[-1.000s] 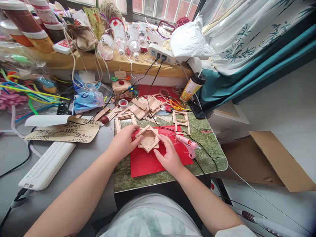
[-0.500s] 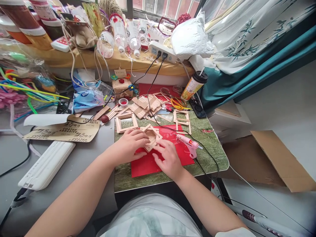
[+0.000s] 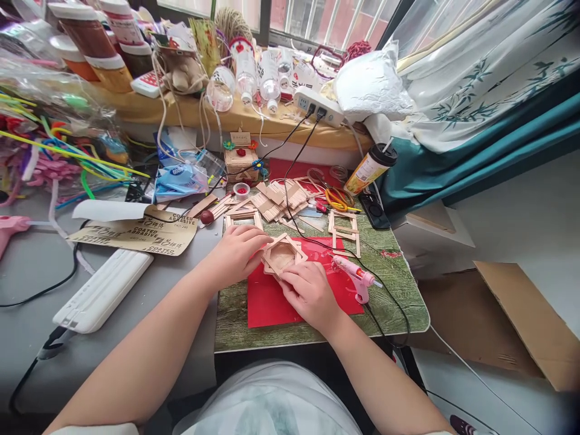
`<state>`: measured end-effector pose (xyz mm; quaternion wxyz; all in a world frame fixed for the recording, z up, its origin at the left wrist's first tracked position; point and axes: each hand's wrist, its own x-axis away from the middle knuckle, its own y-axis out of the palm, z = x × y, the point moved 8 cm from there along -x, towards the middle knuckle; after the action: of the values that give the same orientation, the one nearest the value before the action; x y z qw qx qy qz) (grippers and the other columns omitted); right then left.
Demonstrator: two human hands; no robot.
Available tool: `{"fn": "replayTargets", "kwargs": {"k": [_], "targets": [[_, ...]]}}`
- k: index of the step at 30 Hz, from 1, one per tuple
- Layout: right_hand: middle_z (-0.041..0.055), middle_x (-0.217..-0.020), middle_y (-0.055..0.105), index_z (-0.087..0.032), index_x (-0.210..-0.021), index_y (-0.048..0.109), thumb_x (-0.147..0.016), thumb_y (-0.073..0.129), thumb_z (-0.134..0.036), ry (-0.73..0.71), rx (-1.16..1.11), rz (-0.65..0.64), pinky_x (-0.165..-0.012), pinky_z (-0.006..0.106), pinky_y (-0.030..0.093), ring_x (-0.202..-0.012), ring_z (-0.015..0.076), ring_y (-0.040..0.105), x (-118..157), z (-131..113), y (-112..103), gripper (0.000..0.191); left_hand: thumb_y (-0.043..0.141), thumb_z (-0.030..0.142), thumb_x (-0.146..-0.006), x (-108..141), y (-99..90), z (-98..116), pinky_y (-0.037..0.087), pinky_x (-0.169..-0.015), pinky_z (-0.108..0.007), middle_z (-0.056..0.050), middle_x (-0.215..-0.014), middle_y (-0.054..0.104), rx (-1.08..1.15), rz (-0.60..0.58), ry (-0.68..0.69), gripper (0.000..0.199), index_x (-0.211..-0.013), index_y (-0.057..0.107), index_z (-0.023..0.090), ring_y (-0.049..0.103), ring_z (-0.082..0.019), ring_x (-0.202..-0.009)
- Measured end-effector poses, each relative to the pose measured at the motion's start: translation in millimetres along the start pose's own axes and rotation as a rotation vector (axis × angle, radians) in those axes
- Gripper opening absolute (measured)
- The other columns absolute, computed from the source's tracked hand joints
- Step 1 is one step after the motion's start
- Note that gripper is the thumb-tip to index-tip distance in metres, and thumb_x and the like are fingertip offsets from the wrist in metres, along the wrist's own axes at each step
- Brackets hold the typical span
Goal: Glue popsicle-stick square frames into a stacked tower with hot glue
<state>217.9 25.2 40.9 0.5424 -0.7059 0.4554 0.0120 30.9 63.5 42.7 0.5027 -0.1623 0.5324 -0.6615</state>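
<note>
Daylight comes through a barred window [image 3: 335,18] above a green wood-grain desk [image 3: 394,311]. At its middle, the left hand [image 3: 235,257] has its fingers loosely curved, their tips at the upper left rim of a star-shaped craft-stick box [image 3: 281,256]. The right hand [image 3: 312,296] has its fingers bent against the near right corner; whether either hand actually pinches the box, I cannot tell. The box sits over a red sheet [image 3: 272,305], open side up, between the two hands.

Just right of it, a pink glue gun [image 3: 356,273] lies with its nozzle pointing right. Beyond the left hand is a square stick frame [image 3: 230,221], partly covered by the fingers; a ladder-like stick frame [image 3: 338,231] lies to the right. Farther back come a heap of craft sticks [image 3: 276,202], a little dish of red bits [image 3: 241,191], orange-handled scissors [image 3: 338,202] and a tilted drink cup [image 3: 369,169]. Behind the heap, to the left, stands a flower-trimmed stick box [image 3: 240,164].

On the grey surface [image 3: 154,293] at left, sandpaper sheets [image 3: 136,235] lie beside a long white case [image 3: 106,287]. Paint jars [image 3: 109,69], clear bottles [image 3: 247,72] and a power strip [image 3: 317,106] crowd the sill.
</note>
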Motion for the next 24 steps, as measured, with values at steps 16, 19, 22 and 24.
{"fn": "replayTargets", "kwargs": {"k": [16,19,22,24], "targets": [[0.0098,-0.123,0.074,-0.028,-0.131,0.070,-0.098,0.069,-0.012,0.125,-0.066,0.081,-0.101,0.053,0.057,-0.115,0.0292,0.068,31.6,15.2,-19.6,0.037,0.072,0.033,-0.099,3.8,10.7,22.0,0.038,-0.114,-0.048,-0.008,-0.137,0.075,0.071,-0.155,0.182,0.034,-0.133,0.072,0.028,0.062,-0.030,-0.136],[0.0102,-0.122,0.073,-0.027,-0.130,0.069,-0.098,0.068,-0.010,0.151,-0.084,0.089,-0.100,0.054,0.057,-0.114,0.0288,0.068,43.1,19.4,-22.6,0.036,0.065,0.030,-0.104,3.7,15.7,23.7,0.039,-0.112,-0.047,-0.010,-0.134,0.076,0.048,-0.160,0.196,0.030,-0.133,0.071,0.027,0.064,-0.028,-0.132],[0.0101,-0.119,0.073,-0.026,-0.128,0.070,-0.098,0.068,-0.009,0.155,-0.096,0.085,-0.098,0.053,0.058,-0.112,0.0281,0.068,48.3,19.5,-22.3,0.034,0.064,0.031,-0.105,3.2,16.0,25.4,0.040,-0.111,-0.047,-0.009,-0.127,0.078,0.062,-0.151,0.197,0.029,-0.133,0.071,0.027,0.067,-0.028,-0.126],[0.0101,-0.119,0.073,-0.026,-0.127,0.071,-0.098,0.067,-0.010,0.162,-0.104,0.085,-0.098,0.052,0.058,-0.111,0.0279,0.068,48.8,19.3,-21.2,0.033,0.063,0.031,-0.104,2.6,15.3,27.2,0.040,-0.111,-0.048,-0.009,-0.125,0.079,0.069,-0.146,0.196,0.029,-0.132,0.071,0.028,0.068,-0.028,-0.124]]}}
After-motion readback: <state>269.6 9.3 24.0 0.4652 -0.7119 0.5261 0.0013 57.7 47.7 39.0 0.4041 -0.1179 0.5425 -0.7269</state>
